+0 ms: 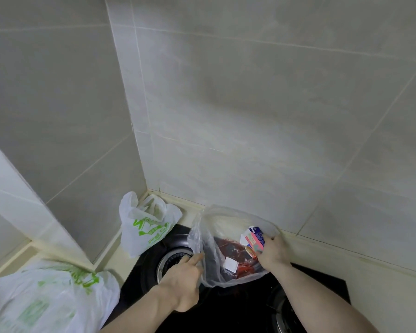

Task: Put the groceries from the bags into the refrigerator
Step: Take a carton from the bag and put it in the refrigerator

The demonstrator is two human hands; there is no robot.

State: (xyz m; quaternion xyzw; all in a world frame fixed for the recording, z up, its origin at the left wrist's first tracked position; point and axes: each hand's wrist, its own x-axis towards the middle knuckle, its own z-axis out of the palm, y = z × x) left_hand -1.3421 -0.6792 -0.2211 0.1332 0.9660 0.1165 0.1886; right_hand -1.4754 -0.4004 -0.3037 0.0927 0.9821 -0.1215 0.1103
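On the black stove, near the tiled wall, sits a clear bag held open by both hands. The left hand pinches its left edge. The right hand curls around a small carton at the bag's mouth; its fingertips are hidden. Inside, a red packet with a white label is blurred by the plastic. Two white bags with green print lie left: one in the corner, one cut off below.
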